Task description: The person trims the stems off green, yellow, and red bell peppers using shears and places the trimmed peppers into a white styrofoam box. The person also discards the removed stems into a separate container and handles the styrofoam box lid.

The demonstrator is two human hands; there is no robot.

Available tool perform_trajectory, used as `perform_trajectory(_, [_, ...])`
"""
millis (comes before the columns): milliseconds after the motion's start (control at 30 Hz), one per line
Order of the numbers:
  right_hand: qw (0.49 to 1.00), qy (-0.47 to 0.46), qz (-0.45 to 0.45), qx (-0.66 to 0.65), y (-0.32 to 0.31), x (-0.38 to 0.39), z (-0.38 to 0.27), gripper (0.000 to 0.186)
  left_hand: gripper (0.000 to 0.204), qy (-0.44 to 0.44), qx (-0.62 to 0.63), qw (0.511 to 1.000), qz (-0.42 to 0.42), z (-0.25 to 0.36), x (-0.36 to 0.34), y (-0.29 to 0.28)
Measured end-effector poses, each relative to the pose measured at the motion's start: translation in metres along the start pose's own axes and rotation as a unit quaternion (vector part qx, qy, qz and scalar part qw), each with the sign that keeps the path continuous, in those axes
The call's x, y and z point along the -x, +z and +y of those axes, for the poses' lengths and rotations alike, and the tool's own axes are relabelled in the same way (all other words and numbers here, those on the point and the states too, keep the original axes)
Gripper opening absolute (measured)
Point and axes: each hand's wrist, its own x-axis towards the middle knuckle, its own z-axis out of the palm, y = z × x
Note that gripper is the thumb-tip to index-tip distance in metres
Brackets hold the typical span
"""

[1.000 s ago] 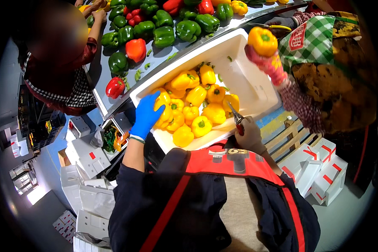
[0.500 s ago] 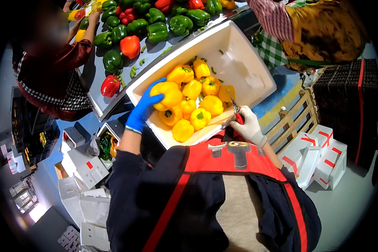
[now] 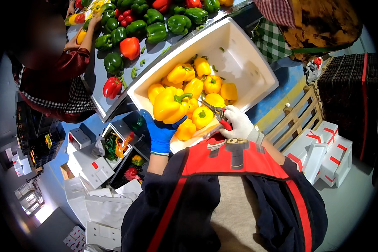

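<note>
In my left hand (image 3: 157, 133), in a blue glove, is a large yellow pepper (image 3: 168, 107) with its green stem facing right, lifted at the near left of a white foam bin (image 3: 245, 56). My right hand (image 3: 237, 124), in a pale glove, is closed on red-handled snips (image 3: 224, 122), whose blades point up-left toward that stem; whether they touch it I cannot tell. Several other yellow peppers (image 3: 212, 84) lie in the bin, along with small green stem pieces.
A metal table (image 3: 101, 96) behind the bin holds green and red peppers. A co-worker (image 3: 54, 92) works at the left, another person (image 3: 311, 29) at the upper right. White foam boxes (image 3: 92, 168) are stacked at lower left, with a wooden pallet (image 3: 290, 122) and red-taped boxes (image 3: 332, 159) at right.
My left hand has lifted a yellow pepper and moved down and toward me. My right hand with the snips has shifted left toward it. The right-hand co-worker has moved up out of the way.
</note>
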Motion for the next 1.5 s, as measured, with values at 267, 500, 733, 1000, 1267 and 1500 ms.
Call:
perform_trajectory(267, [0.997,-0.034,0.029,0.069,0.003,-0.006,-0.004,0.032,0.085,-0.080,0.006,0.993,0.085,-0.008,-0.015,0.013])
perform_trajectory(500, [0.998,-0.026,0.019,0.053,0.001,-0.009,-0.005,0.029,0.079,-0.061,-0.010,0.988,0.143,-0.026,-0.011,0.013])
perform_trajectory(733, [0.998,0.009,-0.056,-0.042,0.003,-0.007,0.001,0.037,0.070,-0.033,0.003,0.995,0.090,-0.032,-0.006,-0.001])
perform_trajectory(1000, [0.996,0.020,-0.056,-0.064,0.006,-0.008,0.000,0.041,0.078,-0.011,0.016,0.997,0.075,-0.041,0.001,-0.012])
perform_trajectory(1267, [0.996,0.010,-0.090,-0.008,0.004,-0.013,-0.001,0.038,0.073,0.048,-0.048,0.995,0.072,-0.049,0.005,-0.013])
perform_trajectory(1500, [0.993,-0.003,-0.112,-0.027,-0.006,-0.015,0.002,0.039,0.076,0.067,-0.088,0.991,0.073,-0.053,0.003,-0.019])
